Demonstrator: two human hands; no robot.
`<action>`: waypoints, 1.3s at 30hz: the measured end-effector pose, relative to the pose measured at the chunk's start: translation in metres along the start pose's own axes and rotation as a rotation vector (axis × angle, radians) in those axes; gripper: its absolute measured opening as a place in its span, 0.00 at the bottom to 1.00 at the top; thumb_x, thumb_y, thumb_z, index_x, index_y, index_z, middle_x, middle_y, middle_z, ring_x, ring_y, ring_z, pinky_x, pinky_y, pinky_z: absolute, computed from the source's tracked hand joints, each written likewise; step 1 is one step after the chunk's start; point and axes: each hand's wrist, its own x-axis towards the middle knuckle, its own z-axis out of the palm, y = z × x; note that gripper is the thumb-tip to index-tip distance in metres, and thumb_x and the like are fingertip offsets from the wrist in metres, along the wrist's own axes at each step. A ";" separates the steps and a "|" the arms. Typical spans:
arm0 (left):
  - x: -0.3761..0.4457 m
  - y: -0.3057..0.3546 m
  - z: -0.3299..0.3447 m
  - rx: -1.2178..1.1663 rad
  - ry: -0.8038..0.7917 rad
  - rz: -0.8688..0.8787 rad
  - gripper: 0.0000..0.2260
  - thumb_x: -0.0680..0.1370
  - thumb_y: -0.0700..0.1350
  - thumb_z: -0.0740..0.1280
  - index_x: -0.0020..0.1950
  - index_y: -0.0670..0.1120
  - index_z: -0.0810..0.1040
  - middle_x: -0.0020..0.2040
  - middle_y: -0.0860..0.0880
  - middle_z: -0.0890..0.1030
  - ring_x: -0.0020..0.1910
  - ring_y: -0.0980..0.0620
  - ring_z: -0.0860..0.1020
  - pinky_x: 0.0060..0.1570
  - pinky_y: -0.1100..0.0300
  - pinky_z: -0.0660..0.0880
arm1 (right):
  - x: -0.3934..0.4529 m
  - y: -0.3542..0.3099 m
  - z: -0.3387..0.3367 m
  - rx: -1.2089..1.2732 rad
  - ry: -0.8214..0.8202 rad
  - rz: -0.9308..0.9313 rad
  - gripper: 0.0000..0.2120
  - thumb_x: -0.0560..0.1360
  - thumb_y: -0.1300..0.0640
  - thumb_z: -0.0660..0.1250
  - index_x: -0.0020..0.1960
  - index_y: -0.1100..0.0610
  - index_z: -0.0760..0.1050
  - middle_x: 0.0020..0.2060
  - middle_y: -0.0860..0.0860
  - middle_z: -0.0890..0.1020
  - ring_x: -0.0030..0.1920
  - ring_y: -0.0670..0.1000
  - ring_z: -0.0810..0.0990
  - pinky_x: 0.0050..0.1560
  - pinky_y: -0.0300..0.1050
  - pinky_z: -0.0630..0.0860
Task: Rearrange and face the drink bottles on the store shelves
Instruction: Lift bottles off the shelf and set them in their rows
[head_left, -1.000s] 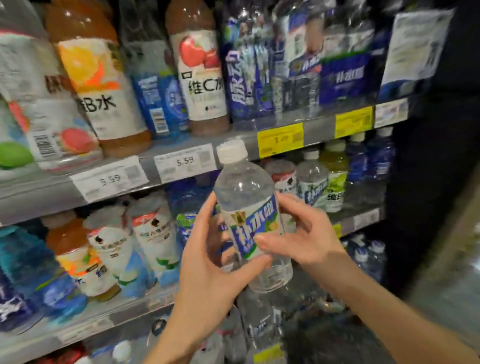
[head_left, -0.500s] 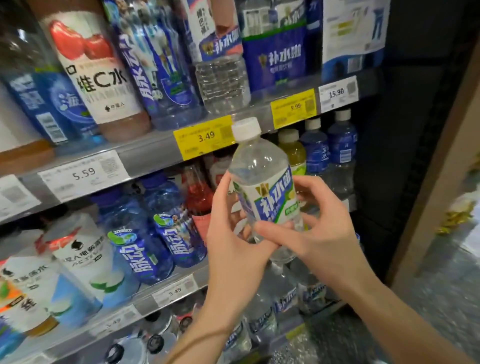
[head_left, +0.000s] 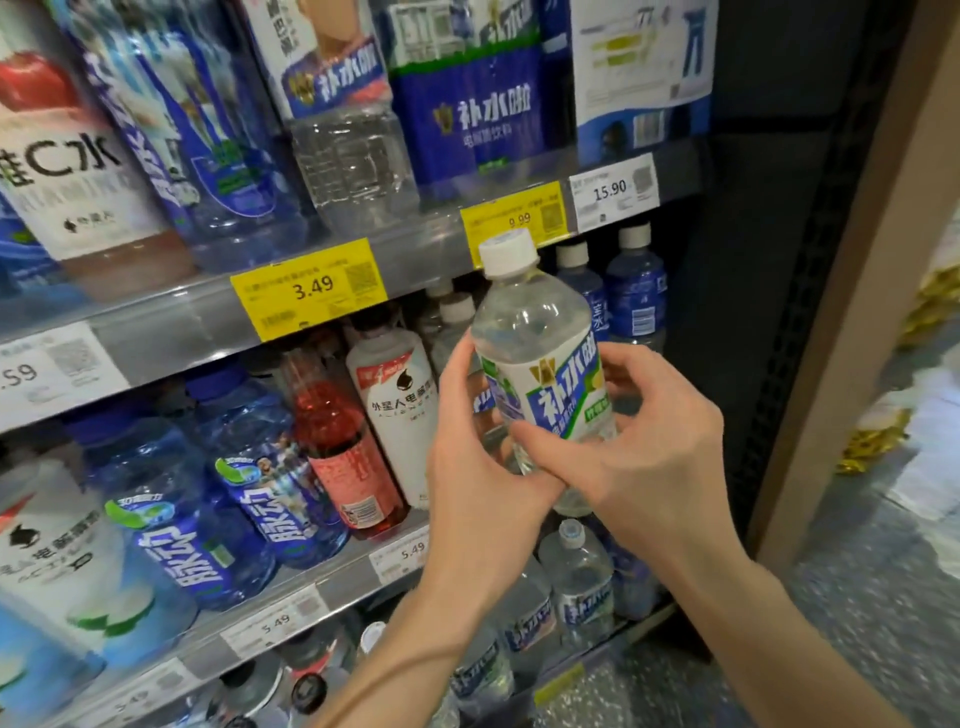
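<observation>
Both hands have carried the clear bottle (head_left: 540, 364) rightward along the shelves. It is held in front of the middle shelf (head_left: 311, 608), cap up, leaning slightly left, label outward. Left hand (head_left: 478, 478) cups its back; right hand (head_left: 644, 447) pinches its lower front. Blue bottles (head_left: 635, 291) stand just behind it, a dark upright (head_left: 753, 312) to the right.

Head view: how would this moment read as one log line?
step: facing | hands: left hand and right hand grip clear bottle | label: toward camera | place: before middle shelf
</observation>
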 end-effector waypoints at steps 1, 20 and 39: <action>0.002 -0.002 0.003 0.007 -0.021 -0.001 0.44 0.67 0.33 0.78 0.74 0.59 0.63 0.64 0.65 0.76 0.60 0.61 0.79 0.56 0.56 0.80 | 0.003 0.003 -0.002 -0.001 0.015 0.006 0.26 0.59 0.51 0.84 0.53 0.53 0.80 0.45 0.45 0.83 0.46 0.43 0.83 0.46 0.42 0.80; 0.029 -0.016 0.025 0.100 -0.259 -0.048 0.48 0.69 0.40 0.80 0.80 0.57 0.56 0.70 0.69 0.71 0.69 0.63 0.72 0.66 0.52 0.75 | 0.024 0.034 -0.024 -0.074 0.026 0.116 0.30 0.59 0.51 0.83 0.58 0.45 0.75 0.42 0.37 0.82 0.44 0.34 0.81 0.43 0.32 0.79; 0.045 0.001 -0.011 0.512 -0.174 0.068 0.17 0.75 0.43 0.75 0.61 0.53 0.77 0.60 0.62 0.74 0.44 0.62 0.81 0.48 0.74 0.72 | 0.025 0.057 -0.036 -0.192 0.199 0.195 0.33 0.59 0.49 0.81 0.61 0.47 0.74 0.46 0.33 0.77 0.47 0.35 0.77 0.48 0.36 0.75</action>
